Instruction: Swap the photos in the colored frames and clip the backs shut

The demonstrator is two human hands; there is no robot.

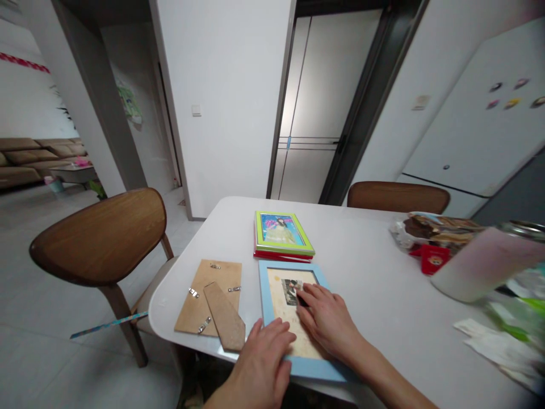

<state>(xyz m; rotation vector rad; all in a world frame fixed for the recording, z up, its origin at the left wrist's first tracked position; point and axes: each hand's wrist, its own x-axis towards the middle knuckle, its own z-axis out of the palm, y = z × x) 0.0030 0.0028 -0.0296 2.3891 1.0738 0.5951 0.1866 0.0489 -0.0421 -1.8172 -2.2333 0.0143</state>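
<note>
On the white table point(361, 255), at the near edge: light-blue frame point(266, 304) lying flat, cream sheet point(279, 301) inside, small dark photo point(290, 291) on that. Left hand point(267, 353) loose, fingers half spread over the frame's lower left, no firm grip visible. Right hand point(328, 319) with bent fingers down at the photo's edge; can't tell if pinching anything. Looks part-way: sheet in, backing board point(191, 318) off, lying to the left with strut point(225, 318) and metal clips point(193, 292) uppermost. Apparently left: board not yet fitted. Beyond, green frame point(285, 248) atop red item point(283, 257).
</note>
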